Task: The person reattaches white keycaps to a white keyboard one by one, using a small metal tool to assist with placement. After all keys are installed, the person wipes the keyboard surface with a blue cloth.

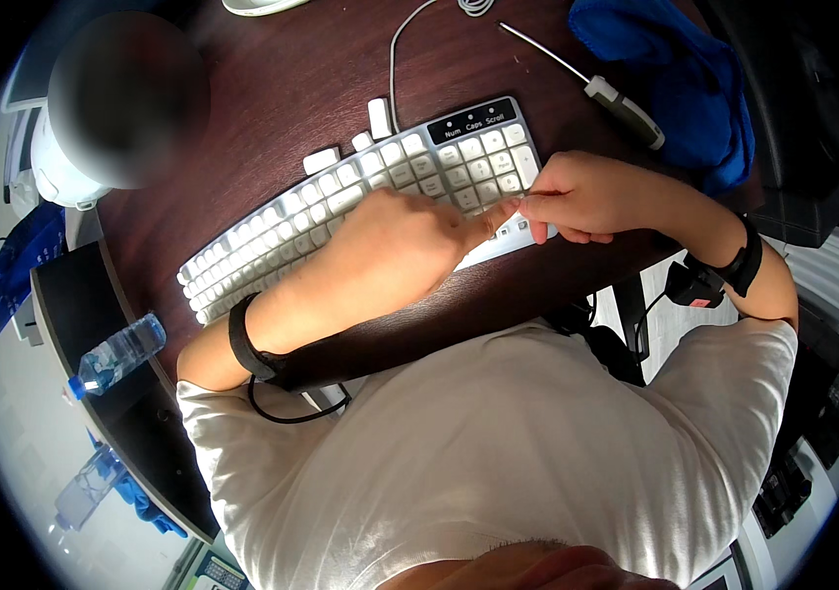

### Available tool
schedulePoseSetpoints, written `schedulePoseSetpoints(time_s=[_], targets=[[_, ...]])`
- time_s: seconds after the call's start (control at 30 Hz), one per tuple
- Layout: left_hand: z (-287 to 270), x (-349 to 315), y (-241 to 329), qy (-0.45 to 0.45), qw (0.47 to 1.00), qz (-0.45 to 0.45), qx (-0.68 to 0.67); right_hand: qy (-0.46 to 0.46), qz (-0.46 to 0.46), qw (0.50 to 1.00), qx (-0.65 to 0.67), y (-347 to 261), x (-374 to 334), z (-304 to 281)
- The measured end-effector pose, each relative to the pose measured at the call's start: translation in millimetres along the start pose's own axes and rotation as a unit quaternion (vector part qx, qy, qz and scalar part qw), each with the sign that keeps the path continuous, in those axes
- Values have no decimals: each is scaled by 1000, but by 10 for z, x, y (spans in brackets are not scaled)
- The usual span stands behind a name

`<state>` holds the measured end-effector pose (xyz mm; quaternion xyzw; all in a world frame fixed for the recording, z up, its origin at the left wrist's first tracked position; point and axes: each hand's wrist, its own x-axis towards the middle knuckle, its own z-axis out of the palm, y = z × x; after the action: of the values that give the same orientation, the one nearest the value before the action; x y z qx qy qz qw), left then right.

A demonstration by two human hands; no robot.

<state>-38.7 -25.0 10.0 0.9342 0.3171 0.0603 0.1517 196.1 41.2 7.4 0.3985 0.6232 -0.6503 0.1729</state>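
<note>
A white keyboard [291, 221] lies slanted across the dark wooden table, its number pad at the right. My left hand [405, 241] reaches over the keys with curled fingers, one digit stretched toward the pad's lower right corner. There its tip meets the pinched fingertips of my right hand [577, 197]. Whatever sits between the fingertips is too small to make out. Just below them, the keyboard's near edge shows a few small dark spots where keycaps seem to be off. Behind the keyboard rest loose white keycaps, including a long one [379, 118] and another [321, 160].
A screwdriver [626, 110] with a grey and black handle lies at the far right beside a blue cloth [675, 79]. The keyboard's cable [393, 69] runs to the far edge. At left are a round white appliance [65, 162] and a plastic bottle [122, 356].
</note>
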Motion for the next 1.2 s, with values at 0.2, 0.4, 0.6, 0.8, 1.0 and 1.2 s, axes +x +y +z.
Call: schedulePoseSetpoints(time_s=[0.2,0.4,0.6,0.8,1.0,1.2], targets=[[54,-38,59,-9,996,15,91,6,-22,1000,6,42,10,1],[44,-35,124,-6,993,17,115,48,-28,998,-21,-1,-19,37],[76,-60,166,-8,991,15,132,75,-2,996,-48,-45,-29,84],[49,-2,198,-18,991,41,128,64,9,996,-56,-48,-22,53],[40,32,191,-61,992,35,104,78,54,990,-106,-80,8,44],[88,-3,182,-29,995,30,86,41,11,991,-130,-78,-78,-27]])
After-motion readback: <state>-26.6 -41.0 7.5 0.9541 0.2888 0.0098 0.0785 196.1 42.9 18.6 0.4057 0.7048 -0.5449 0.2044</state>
